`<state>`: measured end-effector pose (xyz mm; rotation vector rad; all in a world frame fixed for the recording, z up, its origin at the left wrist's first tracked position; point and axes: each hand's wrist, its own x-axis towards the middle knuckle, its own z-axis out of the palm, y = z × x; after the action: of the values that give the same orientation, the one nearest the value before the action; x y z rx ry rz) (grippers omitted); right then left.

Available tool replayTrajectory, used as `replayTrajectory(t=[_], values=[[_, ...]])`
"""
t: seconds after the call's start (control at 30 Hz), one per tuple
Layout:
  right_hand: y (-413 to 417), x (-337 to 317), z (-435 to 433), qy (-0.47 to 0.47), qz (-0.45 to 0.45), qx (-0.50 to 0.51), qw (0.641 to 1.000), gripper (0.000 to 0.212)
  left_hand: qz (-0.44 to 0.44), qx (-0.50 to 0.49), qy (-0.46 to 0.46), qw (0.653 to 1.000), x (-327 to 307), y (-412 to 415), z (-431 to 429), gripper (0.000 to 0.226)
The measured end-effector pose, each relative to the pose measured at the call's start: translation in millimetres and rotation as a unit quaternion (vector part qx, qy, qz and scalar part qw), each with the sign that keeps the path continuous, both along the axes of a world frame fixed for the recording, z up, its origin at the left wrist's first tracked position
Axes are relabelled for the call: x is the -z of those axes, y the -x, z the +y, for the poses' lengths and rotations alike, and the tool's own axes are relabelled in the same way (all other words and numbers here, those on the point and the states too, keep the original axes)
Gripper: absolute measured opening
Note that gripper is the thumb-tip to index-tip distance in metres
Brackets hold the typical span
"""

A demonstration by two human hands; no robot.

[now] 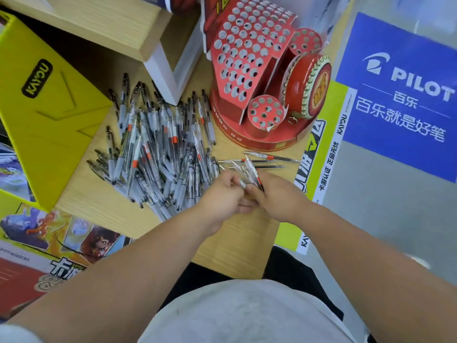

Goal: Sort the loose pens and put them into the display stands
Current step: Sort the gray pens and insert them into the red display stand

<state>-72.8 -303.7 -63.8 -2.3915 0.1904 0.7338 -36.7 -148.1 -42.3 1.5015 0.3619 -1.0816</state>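
The right hand [277, 198] was clenched round a small bundle of pens [252, 172], their upper ends fanning up and away from the knuckles. The left hand [222, 198] met it knuckle to knuckle, its fingers curled and pinching the near tips of that same bundle, though blur hid the exact grip. Just beyond the fingers, a few single pens [268, 160] lay flat on the wooden table [237, 246]. To the left spread the heap of loose pens [158, 149] with clear barrels, some banded orange. Further back stood the red display stand [244, 58], its holes unfilled. Further out, writing could be read: "KAYOU" on the yellow box [49, 112] at the left, "PILOT" with "百乐" on the blue sign [400, 100] at the right.
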Motion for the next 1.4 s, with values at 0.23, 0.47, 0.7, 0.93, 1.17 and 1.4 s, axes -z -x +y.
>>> replayTrajectory(t=[0.23,0.47,0.7,0.93,1.17,1.4], values=[[6,-1,-15,0.112,-0.033,-0.071,0.991,0.045,0.055,-0.070,-0.005,0.996,-2,8,-17,0.031],[4,-3,-15,0.207,-0.065,-0.165,0.962,0.046,-0.012,-0.022,-0.092,0.995,-9,7,-3,0.019],[-9,1,-9,0.229,-0.098,-0.135,0.959,0.045,-0.433,0.265,-0.328,0.796,11,-12,32,0.031],[-10,7,-11,0.227,-0.144,-0.037,0.962,0.056,-0.476,0.385,-0.380,0.694,25,-19,41,0.053],[2,17,-22,0.193,-0.184,-0.008,0.964,0.051,-0.503,0.423,-0.328,0.678,33,-19,21,0.048],[9,19,-38,0.176,-0.192,-0.040,0.965,0.065,-0.505,0.476,-0.301,0.654,40,-17,19,0.028]])
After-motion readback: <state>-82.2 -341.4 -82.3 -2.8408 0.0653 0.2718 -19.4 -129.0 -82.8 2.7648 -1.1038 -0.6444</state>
